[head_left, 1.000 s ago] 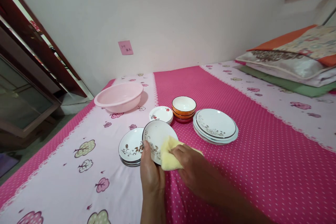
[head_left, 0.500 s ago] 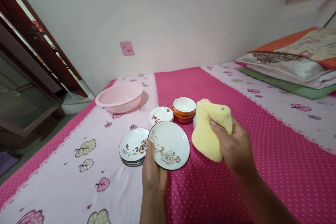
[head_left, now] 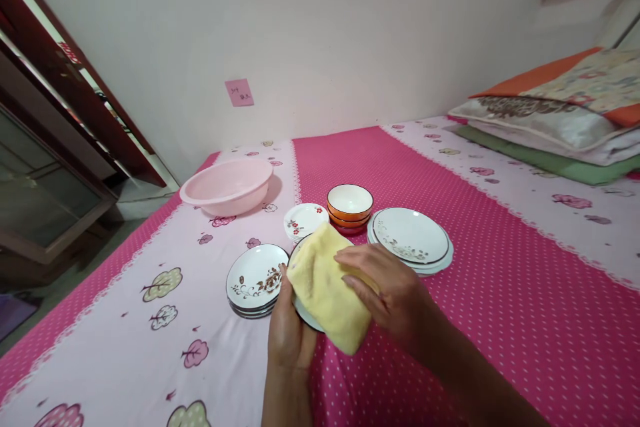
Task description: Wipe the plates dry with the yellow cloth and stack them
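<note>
Held by its edge in the left hand's grip above the bedspread, the plate could twist loose onto the neighbouring stack if the right hand, grasping the yellow cloth over it, rubs too hard.

The right hand brings a yellow cloth back over a plate, covering most of it. At right, stacked plates, nearly hidden moments earlier, reappear.

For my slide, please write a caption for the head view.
Left hand holds a plate; right hand touches the yellow cloth mostly covering it.
</note>
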A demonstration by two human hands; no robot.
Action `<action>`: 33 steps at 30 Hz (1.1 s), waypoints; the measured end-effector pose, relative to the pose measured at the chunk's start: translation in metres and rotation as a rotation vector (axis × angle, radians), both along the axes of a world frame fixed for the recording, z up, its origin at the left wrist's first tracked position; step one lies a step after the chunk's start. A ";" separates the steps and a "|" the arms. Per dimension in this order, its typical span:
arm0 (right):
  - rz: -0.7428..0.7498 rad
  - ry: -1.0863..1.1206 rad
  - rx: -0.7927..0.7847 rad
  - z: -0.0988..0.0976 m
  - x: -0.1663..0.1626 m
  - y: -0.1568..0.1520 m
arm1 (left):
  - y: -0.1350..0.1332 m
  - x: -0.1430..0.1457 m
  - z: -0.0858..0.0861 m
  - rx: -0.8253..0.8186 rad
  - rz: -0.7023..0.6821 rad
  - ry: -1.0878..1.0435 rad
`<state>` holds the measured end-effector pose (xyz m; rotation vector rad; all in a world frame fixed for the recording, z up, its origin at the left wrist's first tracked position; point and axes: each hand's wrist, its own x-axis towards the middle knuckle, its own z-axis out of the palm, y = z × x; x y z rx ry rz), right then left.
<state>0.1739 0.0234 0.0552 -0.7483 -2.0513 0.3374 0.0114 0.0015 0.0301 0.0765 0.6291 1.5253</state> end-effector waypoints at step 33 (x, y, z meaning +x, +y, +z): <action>-0.360 -0.296 -0.146 -0.061 -0.016 0.021 | -0.001 0.014 -0.008 0.152 0.225 0.247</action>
